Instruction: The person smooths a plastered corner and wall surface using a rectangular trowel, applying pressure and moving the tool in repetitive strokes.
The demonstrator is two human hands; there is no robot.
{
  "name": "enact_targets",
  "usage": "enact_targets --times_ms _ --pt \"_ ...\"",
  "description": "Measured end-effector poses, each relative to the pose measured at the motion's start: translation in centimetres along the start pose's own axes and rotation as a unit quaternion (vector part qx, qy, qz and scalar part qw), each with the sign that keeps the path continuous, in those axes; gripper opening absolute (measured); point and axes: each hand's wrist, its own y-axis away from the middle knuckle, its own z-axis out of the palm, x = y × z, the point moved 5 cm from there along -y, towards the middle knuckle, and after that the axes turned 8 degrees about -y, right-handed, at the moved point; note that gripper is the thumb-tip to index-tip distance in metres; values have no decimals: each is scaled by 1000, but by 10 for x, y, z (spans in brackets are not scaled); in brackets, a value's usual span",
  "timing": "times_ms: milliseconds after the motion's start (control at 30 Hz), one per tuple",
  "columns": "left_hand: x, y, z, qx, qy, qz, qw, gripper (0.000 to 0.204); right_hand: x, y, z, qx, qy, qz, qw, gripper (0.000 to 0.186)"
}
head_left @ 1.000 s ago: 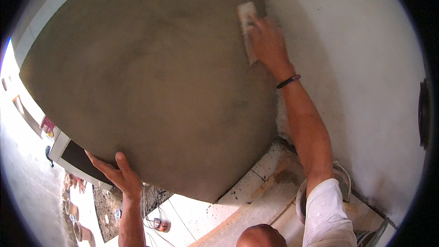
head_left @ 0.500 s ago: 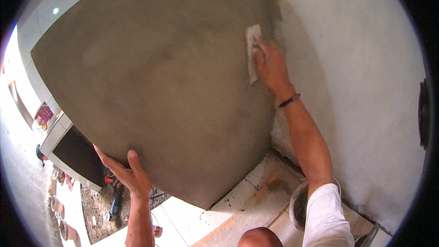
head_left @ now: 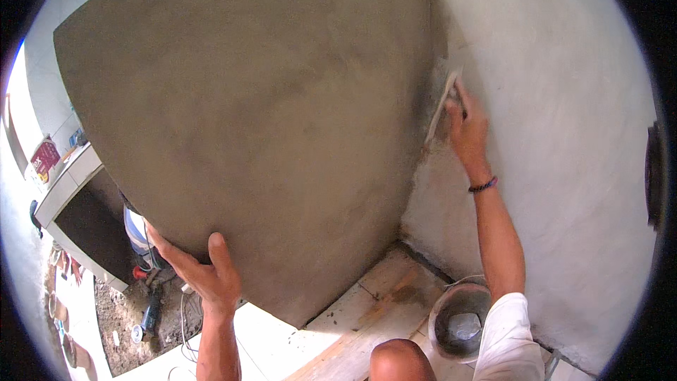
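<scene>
A grey, curve-edged panel of cement plaster (head_left: 254,120) fills the middle. My left hand (head_left: 208,275) grips its lower-left edge, thumb on the face and fingers along the rim. My right hand (head_left: 469,130) holds a pale hand float (head_left: 440,109), tilted on its side in the corner where the panel meets the white plastered wall (head_left: 564,134). The float and fingers are slightly blurred.
A bucket (head_left: 442,324) stands below my right arm, beside my knee (head_left: 400,363). At lower left are a tiled ledge (head_left: 74,176), a blue power tool (head_left: 150,314), cables and several containers (head_left: 56,307) over rubble and white floor tiles (head_left: 261,342).
My right hand and the float have moved down and rightward into the corner, the float turning onto its side. My left hand stays on the edge. The view has shifted slightly.
</scene>
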Motion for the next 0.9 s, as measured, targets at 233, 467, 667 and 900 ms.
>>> enact_targets --times_ms 233,467,667,900 --pt "-1 14 -2 -7 -16 -24 1000 79 10 -64 18 -13 46 -14 999 36" --pt "1 15 -1 -11 15 -18 1000 78 17 -86 43 -59 -15 6 998 38" --pt "-2 12 -3 -54 -1 -14 998 85 45 -14 61 -100 -26 88 991 39" --pt "1 11 -4 -31 -12 -8 999 85 56 80 44 -209 47 114 970 39"
